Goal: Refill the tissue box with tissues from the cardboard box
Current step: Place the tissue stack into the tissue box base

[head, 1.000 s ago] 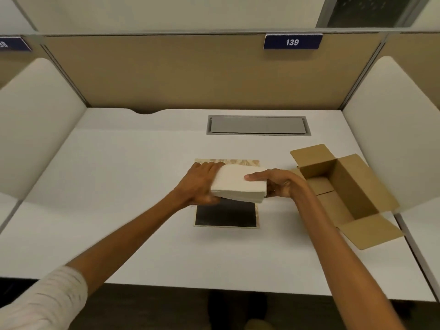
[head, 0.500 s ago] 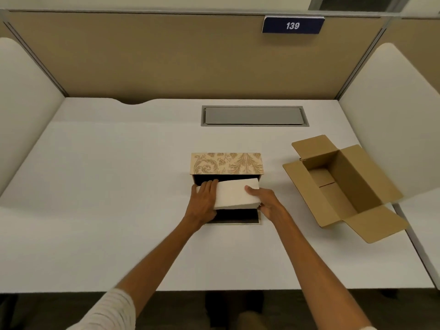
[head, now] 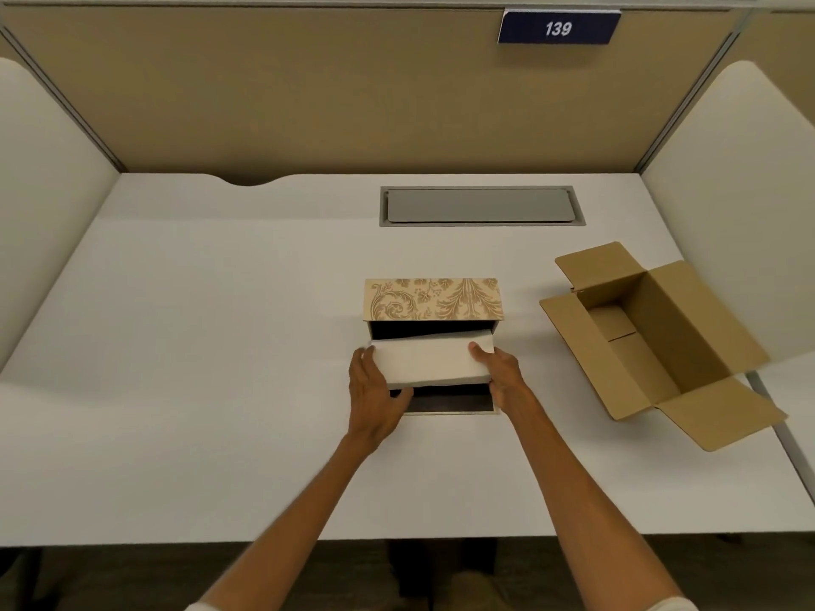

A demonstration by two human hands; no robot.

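Head view: left hand and right hand clasp white tissue stack at its ends, tilted, partly inside open patterned tissue box mid-surface. Cardboard box at right, flaps open, interior bare.

You sit at a white desk inside a cubicle. Beyond your hands a tan partition wall closes the back, with a dark blue sign reading 139 high up. Rounded white side panels stand far out on both sides. A grey hatch lies flush ahead of your hands. Dark floor shows below the near edge.
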